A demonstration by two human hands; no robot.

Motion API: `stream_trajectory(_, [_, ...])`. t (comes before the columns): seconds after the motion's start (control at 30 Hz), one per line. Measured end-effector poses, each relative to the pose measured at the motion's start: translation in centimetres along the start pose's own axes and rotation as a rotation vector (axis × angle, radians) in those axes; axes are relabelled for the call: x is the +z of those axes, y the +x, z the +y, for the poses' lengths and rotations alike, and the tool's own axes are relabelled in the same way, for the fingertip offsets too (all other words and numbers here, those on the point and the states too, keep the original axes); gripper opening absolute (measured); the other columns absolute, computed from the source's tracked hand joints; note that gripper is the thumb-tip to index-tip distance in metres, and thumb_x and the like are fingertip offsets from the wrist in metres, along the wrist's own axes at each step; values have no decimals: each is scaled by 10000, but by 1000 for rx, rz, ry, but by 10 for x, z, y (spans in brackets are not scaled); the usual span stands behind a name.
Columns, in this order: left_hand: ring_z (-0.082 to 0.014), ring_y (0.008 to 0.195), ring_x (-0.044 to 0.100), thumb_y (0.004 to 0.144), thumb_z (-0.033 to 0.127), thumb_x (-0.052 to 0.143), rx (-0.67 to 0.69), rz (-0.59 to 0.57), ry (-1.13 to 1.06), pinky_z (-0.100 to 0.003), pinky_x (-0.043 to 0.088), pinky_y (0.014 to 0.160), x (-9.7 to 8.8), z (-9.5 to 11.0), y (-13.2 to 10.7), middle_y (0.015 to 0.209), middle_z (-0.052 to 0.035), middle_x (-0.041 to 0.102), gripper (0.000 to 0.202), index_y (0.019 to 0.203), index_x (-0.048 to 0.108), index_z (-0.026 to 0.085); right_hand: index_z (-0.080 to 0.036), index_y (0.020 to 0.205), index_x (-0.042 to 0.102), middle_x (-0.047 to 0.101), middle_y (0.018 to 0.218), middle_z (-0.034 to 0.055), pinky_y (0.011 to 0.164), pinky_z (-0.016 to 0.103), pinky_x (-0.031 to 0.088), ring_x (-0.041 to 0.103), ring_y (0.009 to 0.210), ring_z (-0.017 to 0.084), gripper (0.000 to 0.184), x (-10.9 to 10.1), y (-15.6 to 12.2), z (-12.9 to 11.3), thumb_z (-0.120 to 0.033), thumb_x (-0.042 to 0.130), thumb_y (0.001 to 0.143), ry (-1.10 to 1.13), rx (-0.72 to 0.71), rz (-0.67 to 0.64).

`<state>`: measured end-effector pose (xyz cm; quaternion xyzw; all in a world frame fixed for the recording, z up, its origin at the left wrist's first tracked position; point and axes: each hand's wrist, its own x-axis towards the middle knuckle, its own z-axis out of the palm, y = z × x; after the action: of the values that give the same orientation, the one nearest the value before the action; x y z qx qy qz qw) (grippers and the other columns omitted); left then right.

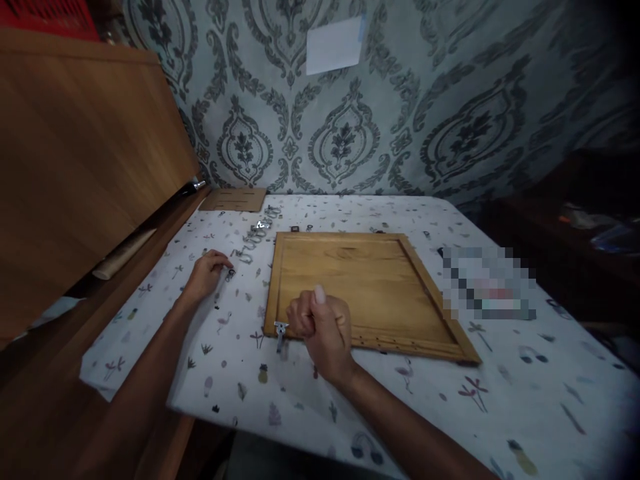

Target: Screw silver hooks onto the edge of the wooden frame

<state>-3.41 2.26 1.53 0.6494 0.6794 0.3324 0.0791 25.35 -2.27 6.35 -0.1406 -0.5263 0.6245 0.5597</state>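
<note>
A framed wooden panel (350, 287), like a cabinet door, lies flat on the patterned cloth. At its front left corner sits a metal hinge (281, 329), one end sticking out past the frame. My right hand (323, 330) is curled into a fist above that corner, just right of the hinge, thumb on top; whatever is inside the fingers is hidden. To the left of the panel, my left hand (206, 275) is low over the cloth with fingertips pinched together. Any small item between them is too small to make out. Beyond it runs a row of metal hinges (255, 239).
A brown cardboard piece (233, 199) lies at the back left. On the right is a blurred-out flat object (493, 287). A tall wooden cabinet (90, 153) borders the left side. White paper (334, 45) is stuck to the patterned wall behind.
</note>
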Motion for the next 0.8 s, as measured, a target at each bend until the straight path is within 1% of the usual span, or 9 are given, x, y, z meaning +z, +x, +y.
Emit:
stream_trajectory(0.07, [-223,953,646,845,241,481,22,-30,-7,-374,518,917,-4,1,-2,974,-83,682,270,837,747,197,-212,501,340,227,459,-71,426,263,161,190,405,69,632,0,0,-1,-559,450,1017,8,-5,3])
stream_trajectory(0.17, [-228,895,635,836,369,557,44,-73,0,-361,524,833,-6,6,-5,923,-72,672,256,886,738,196,-213,502,339,224,461,-73,423,265,159,185,402,70,630,1,0,-1,-558,457,1016,14,-15,-2])
stream_trajectory(0.27, [-228,858,614,808,436,601,51,-102,24,-359,508,806,-4,12,-6,888,-59,645,268,843,714,195,-210,499,343,229,460,-72,425,264,166,191,403,69,634,2,0,-2,-555,462,1018,18,-16,5])
stream_trajectory(0.37, [-232,885,600,803,418,590,49,-111,50,-365,491,847,-3,15,-6,895,-56,628,240,810,687,198,-206,498,356,234,462,-70,432,263,172,197,408,69,639,2,1,-2,-557,467,1019,25,-22,4])
stream_trajectory(0.5, [-241,865,587,802,383,572,41,-112,90,-374,479,840,-3,15,-4,866,-61,614,205,800,664,199,-205,499,353,235,464,-68,444,266,189,216,413,70,642,4,2,-3,-574,484,1009,37,-30,-2])
stream_trajectory(0.7, [-272,925,596,826,332,543,57,-111,172,-400,482,885,-3,21,-7,918,-87,637,166,820,638,196,-221,487,332,253,459,-62,443,269,224,253,421,80,672,6,3,-8,-662,480,971,4,13,16])
stream_trajectory(0.8, [-279,926,596,847,328,528,51,-97,209,-408,484,890,-4,26,-9,891,-86,640,154,839,617,202,-221,490,354,275,469,-59,456,272,251,274,430,83,658,6,3,-7,-636,473,986,7,0,8])
